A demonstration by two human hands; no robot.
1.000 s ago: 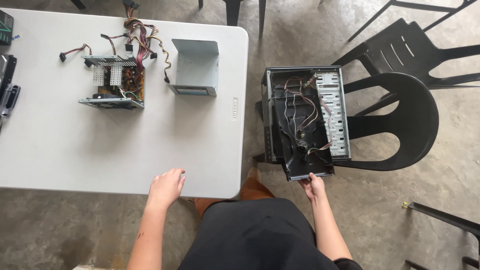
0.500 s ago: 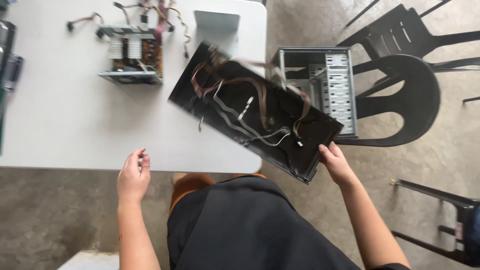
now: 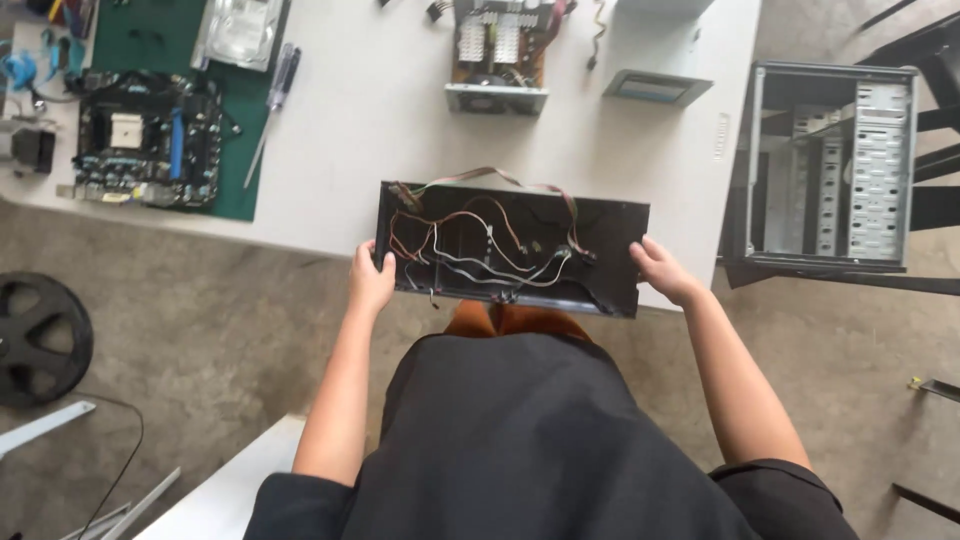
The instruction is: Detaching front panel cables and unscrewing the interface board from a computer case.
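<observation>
Black front panel [image 3: 510, 250] of a computer case, inner face up, held level at the near edge of the white table [image 3: 380, 120]. Its loose coloured wires [image 3: 480, 225] lie inside the shell. The left hand [image 3: 371, 280] grips the panel's left end, fingers curled around the edge; the right hand [image 3: 663, 272] clasps the right end, thumb on top, other fingers hidden beneath. The stripped case [image 3: 830, 170] stands apart to the right, on a dark chair. A motherboard [image 3: 145, 140] rests on a green mat [image 3: 165, 45] beside a screwdriver [image 3: 272, 105]; a power supply [image 3: 497, 55] sits farther back. The step in hand appears to be carrying the panel over the table; lowering it calls for level, 2-handed support so the wires do not snag.
</observation>
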